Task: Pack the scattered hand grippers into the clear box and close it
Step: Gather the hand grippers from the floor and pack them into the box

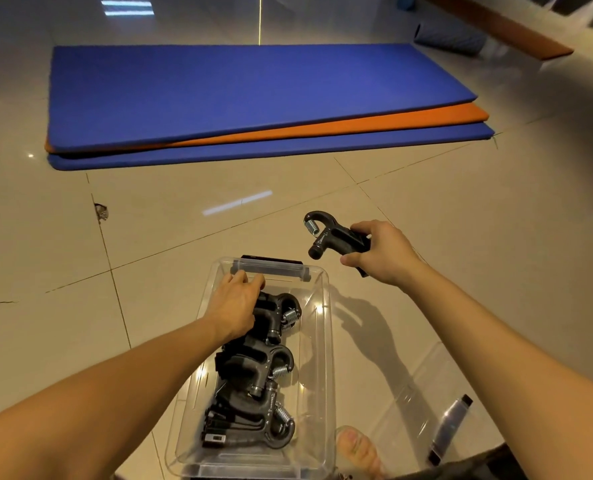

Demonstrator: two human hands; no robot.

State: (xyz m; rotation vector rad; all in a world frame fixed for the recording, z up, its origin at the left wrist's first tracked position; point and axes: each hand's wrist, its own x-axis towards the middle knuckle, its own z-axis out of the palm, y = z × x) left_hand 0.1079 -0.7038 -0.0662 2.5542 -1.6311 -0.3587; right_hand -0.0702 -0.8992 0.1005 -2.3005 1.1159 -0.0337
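**Over the clear box, one more gripper on its way in**

Near the middle of the tiled floor [426, 209] sits the clear box [326, 341], open-topped, with several black hand grippers [253, 372] lying packed along its left side, springs turned to the right. That leaves an empty strip down the right side, probably where the next one can go.

The left hand [234, 301] reaches into the far end of the box, fingers curled down onto the farthest packed gripper; it seems to be steadying or nudging it, though whether it truly grips it cannot be told. The right hand [380, 252] is closed around the handles of a loose hand gripper [329, 237], held in the air just to the right of the box's far end, spring loop pointing away and left. Held by the handles, it could be lowered in the same way as the others.

The lid [423, 393], also clear, lies on the floor just right of the box with a dark latch piece [449, 427] at its near right edge, so closing is not yet done.

Beyond, blue and orange mats [253, 98] are stacked flat on the glossy beige tiles, which mirror the ceiling lights. A bare foot [357, 452] shows at the near edge.
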